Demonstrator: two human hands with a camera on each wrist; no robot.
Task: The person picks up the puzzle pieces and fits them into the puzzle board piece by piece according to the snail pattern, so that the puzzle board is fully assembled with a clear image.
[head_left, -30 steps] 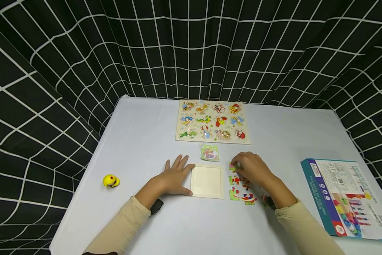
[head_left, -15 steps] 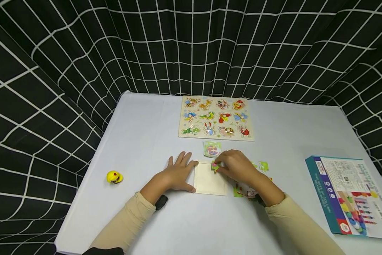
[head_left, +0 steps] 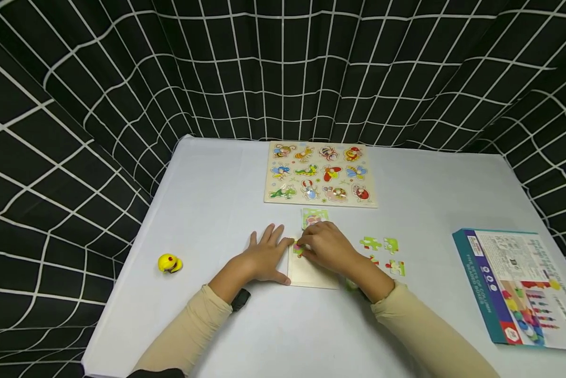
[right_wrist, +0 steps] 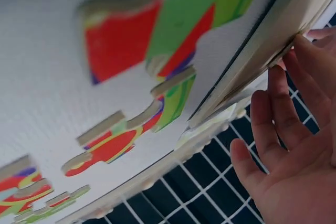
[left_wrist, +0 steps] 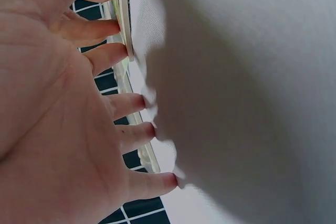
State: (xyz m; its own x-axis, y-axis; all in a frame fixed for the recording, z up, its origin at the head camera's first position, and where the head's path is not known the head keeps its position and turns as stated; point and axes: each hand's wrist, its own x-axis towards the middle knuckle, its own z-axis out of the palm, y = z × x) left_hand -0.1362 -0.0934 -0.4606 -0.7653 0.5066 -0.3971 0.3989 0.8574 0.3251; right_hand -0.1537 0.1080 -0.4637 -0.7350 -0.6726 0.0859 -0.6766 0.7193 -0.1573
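My left hand (head_left: 262,262) rests on the table with spread fingers, its thumb and index fingertip at the left edge of a square wooden puzzle tray (head_left: 311,277). In the left wrist view its straight fingertips (left_wrist: 137,102) touch the white cloth. My right hand (head_left: 329,248) reaches over the tray and pinches a green and pink jigsaw piece (head_left: 297,250) at the tray's far left corner. Thumb and index finger meet at the tray in the right wrist view, where the piece is mostly hidden. Right of the tray lie loose jigsaw pieces (head_left: 391,244), some covered by my right forearm.
A small picture card (head_left: 314,214) lies just beyond the tray, partly behind my right hand. Farther back is a wooden insect puzzle board (head_left: 321,172). A yellow toy (head_left: 169,263) stands at the left, a flat printed box (head_left: 519,289) at the right.
My right hand has picked up the jigsaw piece from the group at the right and carried it left to the tray's far left corner. My left hand stays by the tray.
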